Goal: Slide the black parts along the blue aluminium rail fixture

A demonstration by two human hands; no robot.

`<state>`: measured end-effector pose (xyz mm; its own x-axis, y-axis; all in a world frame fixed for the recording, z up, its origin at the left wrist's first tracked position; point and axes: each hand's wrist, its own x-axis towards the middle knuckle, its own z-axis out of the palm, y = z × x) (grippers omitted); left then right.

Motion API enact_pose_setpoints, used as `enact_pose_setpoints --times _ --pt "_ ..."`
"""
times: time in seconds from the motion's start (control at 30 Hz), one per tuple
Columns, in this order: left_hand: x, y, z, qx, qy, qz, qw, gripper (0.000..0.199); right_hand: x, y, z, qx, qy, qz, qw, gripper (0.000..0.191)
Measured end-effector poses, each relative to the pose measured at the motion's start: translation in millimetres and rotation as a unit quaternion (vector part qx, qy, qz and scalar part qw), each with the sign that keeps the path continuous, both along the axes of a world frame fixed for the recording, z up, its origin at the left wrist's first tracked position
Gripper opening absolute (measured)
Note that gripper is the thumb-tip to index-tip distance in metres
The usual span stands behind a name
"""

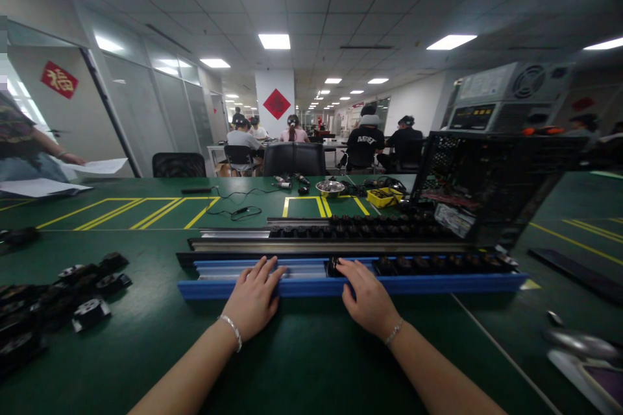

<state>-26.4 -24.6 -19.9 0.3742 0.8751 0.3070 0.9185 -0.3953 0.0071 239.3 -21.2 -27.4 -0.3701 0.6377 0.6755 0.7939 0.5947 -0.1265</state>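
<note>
A long blue rail (438, 284) lies across the green table in front of me, with a row of black parts (418, 264) in the right part of its channel. My left hand (254, 295) rests on the rail's left part, fingers spread and nothing held. Over the channel near the middle is my right hand (367, 292), its fingertips on a single black part (333, 266). That part sits a little left of the row. Whether the thumb touches it is hidden. Behind the blue rail lies a dark and silver rail (292, 245).
Loose black parts (90, 313) are piled at the left. An open computer case (506, 188) stands at the back right. Farther back are a metal bowl (330, 187), a yellow basket (384, 197) and cables. A person's hand (73, 159) is near papers at the far left.
</note>
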Motion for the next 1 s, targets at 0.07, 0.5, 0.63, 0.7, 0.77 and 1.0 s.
enact_pose_setpoints --times 0.07,0.5,0.63,0.7,0.77,1.0 --pt "0.2 -0.4 0.2 0.0 0.003 -0.001 1.0 0.057 -0.1 -0.3 0.3 -0.001 -0.001 0.001 1.0 0.041" --pt "0.7 -1.4 0.1 -0.003 0.012 -0.009 1.0 0.064 -1.5 -2.1 1.1 -0.017 -0.005 0.022 1.0 0.045" --pt "0.5 -1.3 -0.6 -0.008 0.022 -0.016 1.0 0.067 -3.1 -3.0 1.1 -0.011 -0.002 0.011 1.0 0.044" --pt "0.1 -1.1 -1.0 -0.008 0.023 -0.018 1.0 0.068 -3.4 -3.2 1.2 -0.008 0.002 -0.003 1.0 0.043" --pt "-0.2 -1.0 -1.3 -0.007 0.023 -0.02 1.0 0.068 -3.1 -3.0 1.4 -0.013 0.002 -0.011 1.0 0.043" --pt "-0.1 -1.1 -0.9 -0.01 0.028 -0.018 0.999 0.069 -1.5 -2.5 1.5 -0.03 -0.002 0.001 1.0 0.045"
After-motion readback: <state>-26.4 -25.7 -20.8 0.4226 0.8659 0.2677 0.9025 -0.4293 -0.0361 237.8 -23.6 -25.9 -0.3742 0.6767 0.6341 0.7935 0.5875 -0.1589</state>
